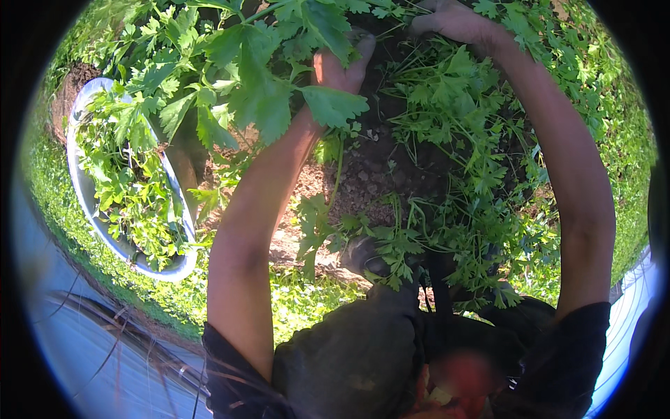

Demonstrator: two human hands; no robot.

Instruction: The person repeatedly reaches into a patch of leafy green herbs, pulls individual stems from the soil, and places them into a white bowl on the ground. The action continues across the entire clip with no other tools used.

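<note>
My left hand (343, 70) reaches in among leafy green plants that look like celery (261, 78). Big leaves cover part of it, so its grip is hidden. Further right, my right hand (453, 22) is at the upper rim of the picture, close to thin stems and dark soil (382, 120). Its fingertips are in shade and partly cut off, and whether they pinch a stem cannot be made out. Between my arms, loose-looking sprigs of the same kind of plant (455, 125) lie across the soil and trail down towards my shoe (364, 254).
On the left a pale-rimmed basin (97, 220) holds cut or pulled greens (136, 183). Dense low foliage (623, 157) grows on the right. Behind me at lower left, pale sheeting (104, 361) borders the bed. My bent knee (356, 340) is below the sprigs.
</note>
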